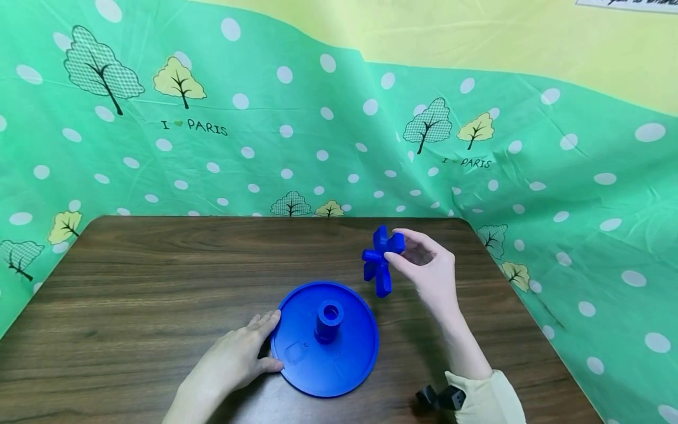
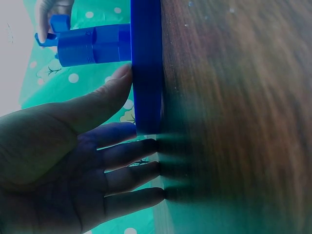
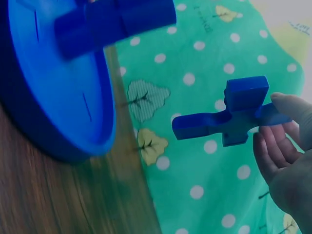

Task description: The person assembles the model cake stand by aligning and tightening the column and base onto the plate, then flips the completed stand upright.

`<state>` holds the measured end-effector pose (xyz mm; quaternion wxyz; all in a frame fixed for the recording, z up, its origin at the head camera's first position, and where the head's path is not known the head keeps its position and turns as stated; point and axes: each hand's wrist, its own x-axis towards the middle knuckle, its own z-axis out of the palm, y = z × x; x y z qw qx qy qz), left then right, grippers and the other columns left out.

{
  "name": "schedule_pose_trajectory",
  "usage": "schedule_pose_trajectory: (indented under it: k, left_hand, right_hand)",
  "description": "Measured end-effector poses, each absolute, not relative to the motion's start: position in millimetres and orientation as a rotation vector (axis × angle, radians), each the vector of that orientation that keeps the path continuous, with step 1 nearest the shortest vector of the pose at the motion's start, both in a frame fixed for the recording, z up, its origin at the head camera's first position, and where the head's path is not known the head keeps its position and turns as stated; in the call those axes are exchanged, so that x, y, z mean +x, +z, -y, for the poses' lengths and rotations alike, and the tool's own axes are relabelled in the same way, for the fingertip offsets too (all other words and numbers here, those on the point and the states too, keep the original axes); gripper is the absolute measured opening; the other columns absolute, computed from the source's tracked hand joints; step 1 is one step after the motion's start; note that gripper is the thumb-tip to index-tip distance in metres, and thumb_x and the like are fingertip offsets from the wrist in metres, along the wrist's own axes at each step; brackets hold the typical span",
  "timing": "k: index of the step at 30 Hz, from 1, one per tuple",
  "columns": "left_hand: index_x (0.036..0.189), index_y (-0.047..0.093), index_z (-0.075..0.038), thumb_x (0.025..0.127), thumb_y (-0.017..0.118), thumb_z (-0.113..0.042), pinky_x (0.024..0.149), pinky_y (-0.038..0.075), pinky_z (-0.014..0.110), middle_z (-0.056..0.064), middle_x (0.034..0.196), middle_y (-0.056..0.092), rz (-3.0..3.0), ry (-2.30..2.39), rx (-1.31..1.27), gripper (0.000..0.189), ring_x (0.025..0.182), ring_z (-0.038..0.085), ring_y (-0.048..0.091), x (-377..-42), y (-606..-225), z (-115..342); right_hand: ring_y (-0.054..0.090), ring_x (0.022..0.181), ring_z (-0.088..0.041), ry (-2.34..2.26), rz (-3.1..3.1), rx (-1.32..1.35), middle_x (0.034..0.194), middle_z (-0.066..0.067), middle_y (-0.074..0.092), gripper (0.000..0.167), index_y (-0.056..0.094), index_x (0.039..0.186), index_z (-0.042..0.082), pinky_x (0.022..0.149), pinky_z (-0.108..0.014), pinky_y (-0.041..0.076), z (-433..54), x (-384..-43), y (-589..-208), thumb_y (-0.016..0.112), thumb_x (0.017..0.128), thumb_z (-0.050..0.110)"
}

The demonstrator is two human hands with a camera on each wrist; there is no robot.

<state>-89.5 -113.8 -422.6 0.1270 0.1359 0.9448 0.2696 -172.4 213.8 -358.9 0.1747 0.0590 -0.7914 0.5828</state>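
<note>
A round blue base [image 1: 349, 359] with a raised rim lies on the table, and a hollow blue post [image 1: 326, 327] stands up from its middle. My left hand [image 1: 233, 359] rests at the base's left edge, its thumb and straight fingers touching the rim; in the left wrist view the other fingertips reach the tabletop. Above and right of the base, my right hand [image 1: 431, 268] pinches one arm of a blue cross-shaped piece [image 1: 377, 259] between thumb and fingers. The right wrist view shows this cross [image 3: 239, 114] apart from the post, with a short stub at its centre in the head view.
The brown wood-grain table [image 1: 159, 282] runs back to a green dotted curtain [image 1: 296, 129] printed with trees. A black device [image 1: 441, 397] sits at the right sleeve [image 1: 489, 397].
</note>
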Motion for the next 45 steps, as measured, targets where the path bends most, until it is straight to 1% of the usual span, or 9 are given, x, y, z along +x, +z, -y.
schedule_pose_trajectory:
  k: [6, 15, 19, 27, 31, 35, 39, 45]
  left_hand:
    - [0.153, 0.048, -0.006, 0.080, 0.085, -0.042, 0.116, 0.039, 0.067, 0.017, 0.158, 0.049, -2.750, 0.781, 0.393, 0.089, 0.147, 0.043, 0.046, -89, -424, 114]
    - [0.153, 0.048, -0.006, 0.080, 0.085, -0.042, 0.116, 0.040, 0.066, 0.017, 0.158, 0.049, -2.757, 0.774, 0.388, 0.089, 0.147, 0.042, 0.046, -89, -424, 113]
    - [0.153, 0.048, -0.006, 0.080, 0.085, -0.042, 0.116, 0.040, 0.065, 0.017, 0.158, 0.050, -2.764, 0.770, 0.389, 0.089, 0.147, 0.042, 0.046, -89, -425, 112]
    - [0.153, 0.048, -0.006, 0.080, 0.085, -0.042, 0.115, 0.041, 0.065, 0.017, 0.157, 0.050, -2.774, 0.774, 0.398, 0.090, 0.145, 0.043, 0.048, -88, -426, 112]
    - [0.153, 0.048, -0.006, 0.080, 0.085, -0.042, 0.115, 0.042, 0.065, 0.017, 0.157, 0.050, -2.773, 0.781, 0.405, 0.090, 0.145, 0.043, 0.048, -88, -427, 112]
    - [0.153, 0.049, -0.006, 0.080, 0.085, -0.042, 0.114, 0.042, 0.065, 0.017, 0.157, 0.050, -2.770, 0.779, 0.405, 0.089, 0.146, 0.042, 0.047, -88, -427, 113]
    - [0.153, 0.049, -0.007, 0.080, 0.085, -0.043, 0.114, 0.042, 0.064, 0.016, 0.157, 0.051, -2.775, 0.773, 0.403, 0.090, 0.146, 0.042, 0.048, -88, -428, 113]
    - [0.154, 0.048, -0.008, 0.080, 0.084, -0.045, 0.115, 0.042, 0.065, 0.015, 0.158, 0.050, -2.764, 0.775, 0.392, 0.090, 0.146, 0.042, 0.047, -89, -428, 113]
  right_hand:
    - [0.075, 0.092, -0.014, 1.685, 2.219, 0.221, 0.104, 0.007, 0.078, 0.042, 0.074, 0.124, 0.009, 0.081, -0.023, 0.062, -201, -158, -357, 0.084, 0.084, 0.005]
    - [0.075, 0.104, -0.016, 1.752, 2.210, 0.292, 0.113, 0.003, 0.078, 0.043, 0.073, 0.126, 0.008, 0.094, -0.025, 0.061, -192, -143, -359, 0.083, 0.084, 0.001]
    - [0.074, 0.104, -0.016, 1.748, 2.196, 0.398, 0.116, 0.002, 0.075, 0.044, 0.071, 0.127, 0.005, 0.096, -0.025, 0.060, -188, -141, -362, 0.081, 0.085, -0.001]
    - [0.072, 0.107, -0.014, 1.634, 2.230, 0.624, 0.120, -0.008, 0.071, 0.045, 0.073, 0.127, 0.008, 0.101, -0.024, 0.058, -177, -132, -369, 0.080, 0.084, -0.004]
    - [0.068, 0.111, -0.013, 1.592, 2.265, 0.707, 0.120, -0.007, 0.070, 0.044, 0.073, 0.126, 0.010, 0.104, -0.024, 0.056, -172, -127, -371, 0.081, 0.085, -0.002]
    - [0.066, 0.113, -0.013, 1.527, 2.291, 0.791, 0.120, -0.005, 0.070, 0.044, 0.074, 0.126, 0.010, 0.104, -0.023, 0.056, -168, -124, -373, 0.082, 0.084, -0.001]
    - [0.065, 0.114, -0.012, 1.449, 2.319, 0.889, 0.120, -0.002, 0.069, 0.043, 0.074, 0.126, 0.013, 0.100, -0.023, 0.056, -166, -121, -374, 0.082, 0.085, 0.002]
    - [0.065, 0.114, -0.013, 1.389, 2.369, 1.025, 0.123, -0.002, 0.067, 0.038, 0.074, 0.126, 0.015, 0.094, -0.025, 0.059, -162, -119, -374, 0.078, 0.090, 0.005]
